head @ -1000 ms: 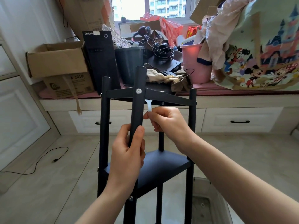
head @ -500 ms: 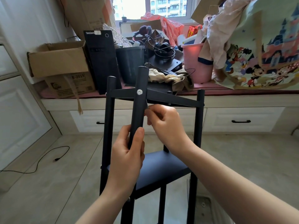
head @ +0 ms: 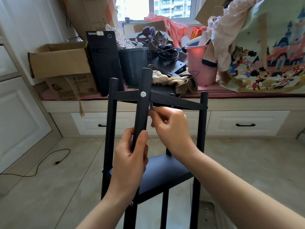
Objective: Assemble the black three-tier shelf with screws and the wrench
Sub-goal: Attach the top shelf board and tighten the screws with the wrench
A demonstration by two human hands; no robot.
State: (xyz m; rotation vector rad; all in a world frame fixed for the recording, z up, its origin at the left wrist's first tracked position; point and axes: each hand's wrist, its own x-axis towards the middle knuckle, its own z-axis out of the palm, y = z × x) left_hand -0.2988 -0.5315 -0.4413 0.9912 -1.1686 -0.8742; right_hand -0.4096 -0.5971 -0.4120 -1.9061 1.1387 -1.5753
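On the tiled floor stands the black metal three-tier shelf (head: 158, 176). The left hand (head: 128, 164) grips its near upright post (head: 142, 106); just right, the right hand (head: 171, 128) pinches a small silver wrench (head: 151, 106) under the top tier.

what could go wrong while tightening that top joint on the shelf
The right hand pinches a small wrench tucked behind the front post, mostly hidden, so it could slip off the fastener. Only the left hand steadies that post, so the black shelf might twist or tip on the tile floor. A dropped wrench might be hard to retrieve under the frame.
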